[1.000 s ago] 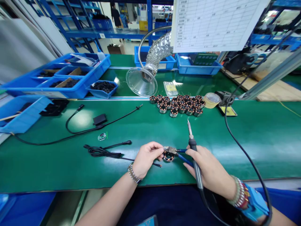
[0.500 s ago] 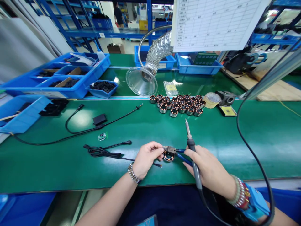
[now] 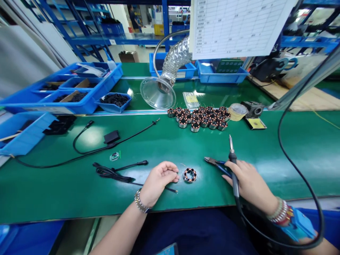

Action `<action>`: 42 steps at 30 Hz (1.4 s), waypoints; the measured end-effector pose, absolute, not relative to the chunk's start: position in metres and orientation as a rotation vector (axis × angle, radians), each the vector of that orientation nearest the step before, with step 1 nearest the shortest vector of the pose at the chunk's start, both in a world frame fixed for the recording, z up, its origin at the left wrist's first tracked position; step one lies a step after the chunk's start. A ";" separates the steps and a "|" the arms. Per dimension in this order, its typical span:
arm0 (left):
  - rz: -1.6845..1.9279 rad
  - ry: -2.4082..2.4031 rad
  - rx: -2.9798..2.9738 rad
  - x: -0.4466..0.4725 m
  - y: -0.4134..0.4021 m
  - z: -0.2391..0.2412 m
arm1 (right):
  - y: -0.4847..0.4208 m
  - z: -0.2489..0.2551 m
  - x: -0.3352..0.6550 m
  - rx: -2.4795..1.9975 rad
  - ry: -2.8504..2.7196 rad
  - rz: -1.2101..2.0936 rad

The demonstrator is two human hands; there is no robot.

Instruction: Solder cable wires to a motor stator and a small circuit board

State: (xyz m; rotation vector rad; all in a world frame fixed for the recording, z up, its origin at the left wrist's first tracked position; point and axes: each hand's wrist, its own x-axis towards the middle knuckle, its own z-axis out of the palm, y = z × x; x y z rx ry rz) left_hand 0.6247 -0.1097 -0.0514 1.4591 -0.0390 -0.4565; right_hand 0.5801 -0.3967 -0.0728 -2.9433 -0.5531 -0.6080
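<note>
Found a copper-wound stator [image 3: 190,180] lying flat on the green workbench [image 3: 159,141], near the front edge, between both hands and touching neither. Saw its round opening facing upward, central axis roughly vertical; made out no long axis in so short a ring. Just beyond its rim, noticed a thin wire [image 3: 183,164], too fine to trace.

Just left of it, saw the left hand [image 3: 160,182], fingers loosely curled, thumb and forefinger nearly meeting; could not tell about pinching any fine strand. Farther right, saw the right hand [image 3: 251,180] wrapped around blue-handled pliers [image 3: 211,161], nose pointing left and away from the body, along with a soldering iron [image 3: 235,182], tip pointing away.

Judged the main risk as two tools crowded into one hand: squeezing the pliers might swing the iron and, if hot, scorch the windings or fingers. Judged the unheld stator liable to slide if nudged.

Beside the left hand, noted a black cable [image 3: 111,173] with bared ends; beyond, clustered stators [image 3: 204,122] and a clear extraction funnel [image 3: 159,94].
</note>
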 end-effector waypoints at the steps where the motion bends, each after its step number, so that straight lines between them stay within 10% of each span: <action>1: -0.465 -0.032 1.483 0.624 -0.107 -0.050 | -0.402 -0.075 0.580 -2.937 -0.569 -0.612; 42: -0.713 -0.179 1.947 0.654 -0.128 -0.019 | -0.312 -0.085 0.602 -2.057 -0.794 -0.334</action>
